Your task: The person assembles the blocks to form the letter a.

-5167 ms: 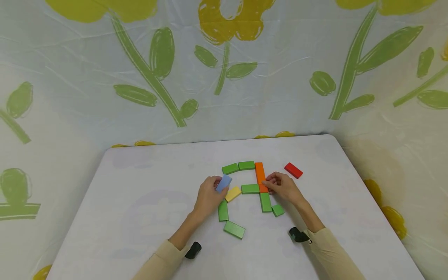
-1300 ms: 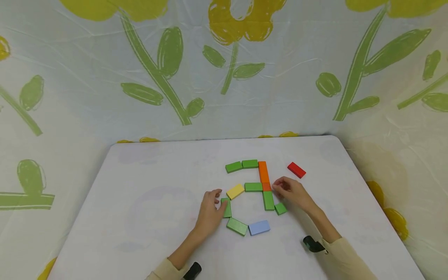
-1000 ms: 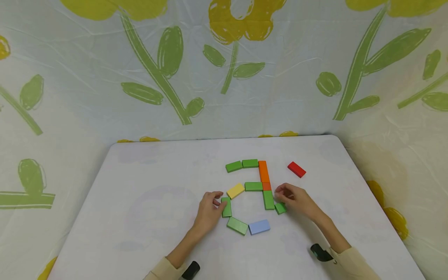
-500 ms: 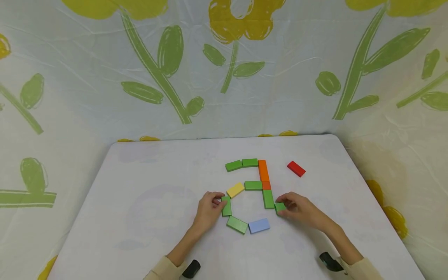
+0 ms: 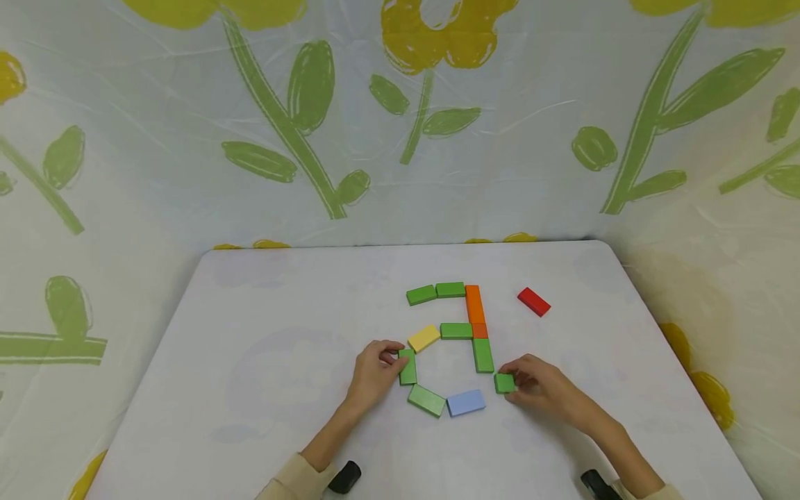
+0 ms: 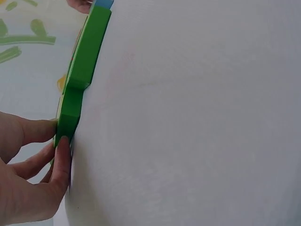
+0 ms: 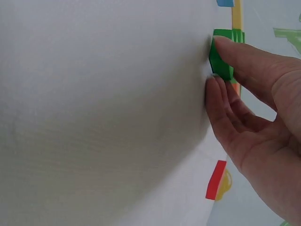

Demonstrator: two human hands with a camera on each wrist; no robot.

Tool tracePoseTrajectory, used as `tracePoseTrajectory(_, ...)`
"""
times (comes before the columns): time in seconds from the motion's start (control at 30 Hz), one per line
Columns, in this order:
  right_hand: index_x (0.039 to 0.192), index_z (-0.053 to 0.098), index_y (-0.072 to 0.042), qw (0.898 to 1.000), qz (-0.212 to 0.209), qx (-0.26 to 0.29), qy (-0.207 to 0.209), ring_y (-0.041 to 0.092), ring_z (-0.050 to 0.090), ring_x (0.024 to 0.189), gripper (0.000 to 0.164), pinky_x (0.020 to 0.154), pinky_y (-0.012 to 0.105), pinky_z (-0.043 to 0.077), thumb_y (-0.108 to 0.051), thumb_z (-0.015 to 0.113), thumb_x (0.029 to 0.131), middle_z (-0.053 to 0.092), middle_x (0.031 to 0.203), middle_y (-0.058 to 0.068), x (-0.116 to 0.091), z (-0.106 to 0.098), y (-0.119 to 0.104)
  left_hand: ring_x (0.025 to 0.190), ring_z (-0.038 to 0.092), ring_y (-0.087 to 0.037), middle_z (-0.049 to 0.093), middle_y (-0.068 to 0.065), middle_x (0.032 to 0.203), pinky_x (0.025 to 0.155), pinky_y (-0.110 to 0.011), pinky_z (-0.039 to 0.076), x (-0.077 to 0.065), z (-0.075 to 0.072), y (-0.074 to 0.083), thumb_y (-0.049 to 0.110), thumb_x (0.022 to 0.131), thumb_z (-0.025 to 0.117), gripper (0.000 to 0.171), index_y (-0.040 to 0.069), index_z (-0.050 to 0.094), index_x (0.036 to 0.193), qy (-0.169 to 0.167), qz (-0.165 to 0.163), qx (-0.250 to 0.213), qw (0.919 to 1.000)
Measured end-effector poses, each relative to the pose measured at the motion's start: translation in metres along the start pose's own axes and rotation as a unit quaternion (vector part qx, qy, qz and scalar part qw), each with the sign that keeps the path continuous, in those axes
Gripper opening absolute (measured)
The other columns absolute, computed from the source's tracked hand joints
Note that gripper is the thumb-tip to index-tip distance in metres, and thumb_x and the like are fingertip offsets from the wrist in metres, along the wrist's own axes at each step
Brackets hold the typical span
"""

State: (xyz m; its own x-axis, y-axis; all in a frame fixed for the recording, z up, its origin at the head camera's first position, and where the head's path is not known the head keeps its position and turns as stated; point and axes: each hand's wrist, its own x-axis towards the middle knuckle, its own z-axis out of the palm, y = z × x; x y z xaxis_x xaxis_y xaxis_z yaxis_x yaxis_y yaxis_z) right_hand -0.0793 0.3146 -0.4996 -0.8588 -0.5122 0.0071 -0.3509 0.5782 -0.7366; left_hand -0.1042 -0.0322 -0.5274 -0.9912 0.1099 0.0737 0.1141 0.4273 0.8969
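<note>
My left hand [image 5: 373,373] pinches a green block [image 5: 407,367] at the left side of a block outline on the white table. The left wrist view shows the thumb and a finger on that block's near end. With thumb and fingers, my right hand [image 5: 550,392] grips a small green block [image 5: 504,383], a little apart from the upright green block [image 5: 483,355]. In the right wrist view the small green block [image 7: 221,54] sits between the thumb and fingers. A blue block [image 5: 465,403] lies at the bottom beside a light green block [image 5: 427,401].
The outline also has a yellow block [image 5: 424,338], a green block [image 5: 456,331], orange blocks [image 5: 475,305] and two green blocks [image 5: 451,289] on top. A red block [image 5: 534,301] lies apart at the right. A flower-printed cloth [image 5: 500,187] hangs behind the table [image 5: 281,292].
The blue block, earlier in my left hand, lies at the bottom; that hand moved down to the green block. My right hand left the orange blocks, gripped the small green block and shifted it slightly away.
</note>
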Motion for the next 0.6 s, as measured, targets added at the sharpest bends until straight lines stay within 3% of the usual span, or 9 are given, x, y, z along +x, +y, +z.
tracePoseTrajectory(0.13,0.121,0.068,-0.004,1.0,0.009,0.003,0.005,0.013,0.06,0.091,0.037,0.083,0.026,0.056,-0.011,0.083,0.087,0.062,0.112,0.003,-0.003,0.004,-0.003,0.084,0.063,-0.017,0.067,-0.013,0.102,0.071,-0.022,0.053,0.0,0.0,0.001,0.005,0.09,0.078,0.019,-0.001,0.073,0.108,-0.003,-0.01,0.001,0.9999)
tracePoseTrajectory(0.37,0.114,0.069,-0.005,0.997,0.049,0.004,0.06,0.012,0.064,0.089,0.035,0.08,0.027,0.057,-0.02,0.084,0.087,0.066,0.106,0.001,-0.001,0.02,-0.008,0.084,0.062,-0.015,0.068,-0.012,0.104,0.07,-0.023,0.054,0.002,-0.002,0.0,0.007,0.091,0.078,0.019,0.001,0.074,0.109,-0.007,-0.026,0.001,0.9996)
tracePoseTrajectory(0.6,0.12,0.064,0.002,0.997,0.023,0.029,0.067,0.02,0.067,0.093,0.042,0.083,0.033,0.059,-0.009,0.085,0.085,0.068,0.11,0.007,-0.004,0.022,-0.01,0.085,0.064,-0.017,0.069,-0.012,0.104,0.072,-0.022,0.054,0.004,0.0,-0.002,0.008,0.09,0.079,0.021,0.0,0.074,0.109,-0.009,-0.034,-0.012,0.9993)
